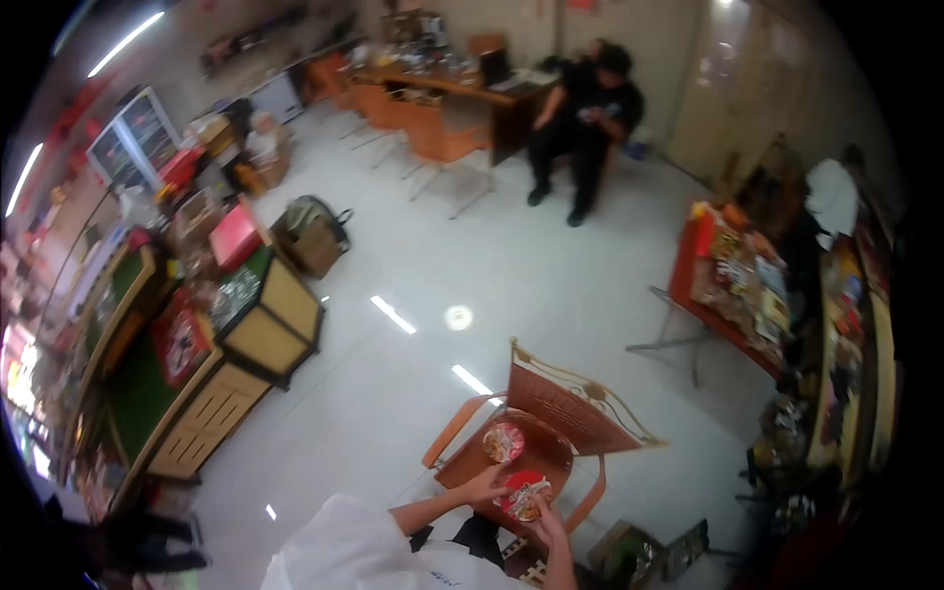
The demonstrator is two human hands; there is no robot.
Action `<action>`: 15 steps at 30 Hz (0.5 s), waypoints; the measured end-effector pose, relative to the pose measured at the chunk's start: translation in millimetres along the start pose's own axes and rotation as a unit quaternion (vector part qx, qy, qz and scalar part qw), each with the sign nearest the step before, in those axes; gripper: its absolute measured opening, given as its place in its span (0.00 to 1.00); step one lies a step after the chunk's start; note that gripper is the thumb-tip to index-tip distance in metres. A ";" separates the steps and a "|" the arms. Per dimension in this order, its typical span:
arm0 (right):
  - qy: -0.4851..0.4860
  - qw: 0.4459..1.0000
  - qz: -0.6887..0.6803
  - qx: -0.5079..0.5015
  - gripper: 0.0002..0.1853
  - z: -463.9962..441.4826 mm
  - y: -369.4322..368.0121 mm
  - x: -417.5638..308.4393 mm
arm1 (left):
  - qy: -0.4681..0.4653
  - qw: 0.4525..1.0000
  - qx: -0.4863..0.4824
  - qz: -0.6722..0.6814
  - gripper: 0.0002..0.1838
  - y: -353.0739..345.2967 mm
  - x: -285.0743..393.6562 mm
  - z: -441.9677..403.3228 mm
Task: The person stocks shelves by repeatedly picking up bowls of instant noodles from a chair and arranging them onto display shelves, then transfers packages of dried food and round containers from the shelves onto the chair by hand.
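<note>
Left hand (484,485) is curling partly closed around a red cup (524,495) from nine o'clock; right hand (544,519) is pinching its edge at four. Holding lightly, keeping it level, should be working best. Its round top is facing upward; no long axis is showing. Another cup (502,442) is sitting at eleven, on the chair (551,454).

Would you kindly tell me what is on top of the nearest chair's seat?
One round tub stands on the seat. The left hand and right hand, with a second tub between them, hide its near part; anything beneath cannot be seen.
</note>
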State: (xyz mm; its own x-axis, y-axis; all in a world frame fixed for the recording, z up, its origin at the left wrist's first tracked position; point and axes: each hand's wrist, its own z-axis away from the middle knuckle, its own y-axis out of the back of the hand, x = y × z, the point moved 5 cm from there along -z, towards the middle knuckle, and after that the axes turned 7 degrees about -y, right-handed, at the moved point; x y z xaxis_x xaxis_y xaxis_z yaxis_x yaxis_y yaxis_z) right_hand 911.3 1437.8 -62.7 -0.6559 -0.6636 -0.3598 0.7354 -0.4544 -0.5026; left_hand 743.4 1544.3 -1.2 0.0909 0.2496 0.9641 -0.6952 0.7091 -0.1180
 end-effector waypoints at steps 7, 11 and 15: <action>0.158 0.979 -0.086 0.100 0.20 85.5 -62.4 119.9 | 0.163 0.968 -0.090 0.170 0.44 -15.0 -26.9 103.2; 0.222 0.937 -0.227 0.144 0.21 132.0 -97.1 229.7 | 0.188 0.941 -0.279 0.021 0.45 -19.9 -24.0 158.7; 0.241 0.918 -0.250 0.189 0.23 166.2 -140.3 278.8 | 0.230 0.894 -0.351 0.159 0.38 -8.7 -85.5 197.8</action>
State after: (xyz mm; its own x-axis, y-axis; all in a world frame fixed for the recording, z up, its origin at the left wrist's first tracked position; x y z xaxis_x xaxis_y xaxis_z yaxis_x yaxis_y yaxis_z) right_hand 653.6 1217.8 38.1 -0.8598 -0.0163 -0.5104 0.2683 -0.8649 -0.4242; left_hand 600.7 1386.3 -35.6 0.3637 0.6415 0.6754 -0.1338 0.7535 -0.6437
